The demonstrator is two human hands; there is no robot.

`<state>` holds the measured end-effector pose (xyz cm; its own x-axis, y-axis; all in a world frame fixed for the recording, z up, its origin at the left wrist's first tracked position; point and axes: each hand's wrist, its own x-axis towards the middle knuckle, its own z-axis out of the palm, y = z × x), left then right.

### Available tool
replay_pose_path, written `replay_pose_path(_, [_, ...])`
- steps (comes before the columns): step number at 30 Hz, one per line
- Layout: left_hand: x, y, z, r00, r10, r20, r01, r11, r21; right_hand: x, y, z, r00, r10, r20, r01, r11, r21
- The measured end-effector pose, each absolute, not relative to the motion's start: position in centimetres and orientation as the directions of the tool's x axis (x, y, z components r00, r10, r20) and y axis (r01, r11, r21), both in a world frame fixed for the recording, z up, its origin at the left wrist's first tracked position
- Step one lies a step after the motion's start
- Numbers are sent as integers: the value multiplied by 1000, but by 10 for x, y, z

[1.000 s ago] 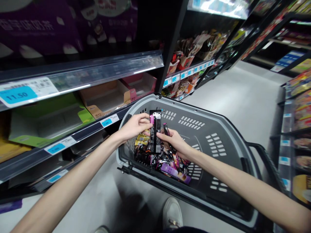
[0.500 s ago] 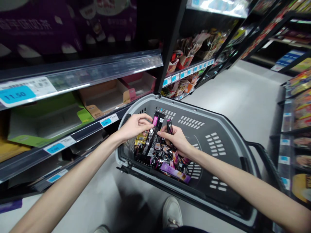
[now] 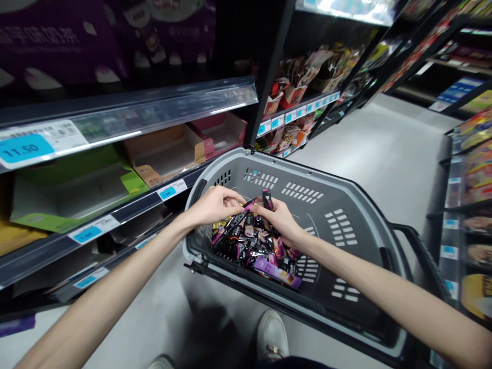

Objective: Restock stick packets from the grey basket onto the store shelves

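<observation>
Both of my hands are inside a grey shopping basket [image 3: 330,179]. My left hand [image 3: 217,205] pinches the upper end of a slim black-and-pink stick sachet [image 3: 232,224], which slants down to the left over a pile. My right hand [image 3: 280,218] is closed around another dark sachet [image 3: 266,197] that points upward, and its thumb tip meets the top of the left sachet. Beneath them lies a heap of small black and pink sachets [image 3: 249,246]. A purple stick sachet [image 3: 277,272] rests on the heap's near side. Some yellow packets are partly hidden behind my left hand.
Shelves with price tags [image 3: 171,190] rise on the left, holding open cardboard display boxes [image 3: 77,184] and large purple boxes [image 3: 69,41]. Packaged goods [image 3: 484,174] line the right side. A pale floor aisle [image 3: 353,138] runs ahead. My shoe [image 3: 272,335] is below the basket.
The black sachet at my left hand has turned from showing its broad face to lying narrower and more slanted. My fingertips have come closer together. The basket stays in place.
</observation>
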<state>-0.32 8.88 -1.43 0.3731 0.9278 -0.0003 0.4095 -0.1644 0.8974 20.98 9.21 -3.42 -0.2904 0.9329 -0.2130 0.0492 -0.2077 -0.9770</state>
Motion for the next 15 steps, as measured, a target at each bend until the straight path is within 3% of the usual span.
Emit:
replay_pose_path(10, [1,88,-10,418,908,35,441,-237,866,208,93,-36,-250,945,-209,33,-208,-978])
replay_pose_path(15, [3,87,-7,389,920,42,468,-236,851,208,94,-38,-176,978,-112,142,-87,-986])
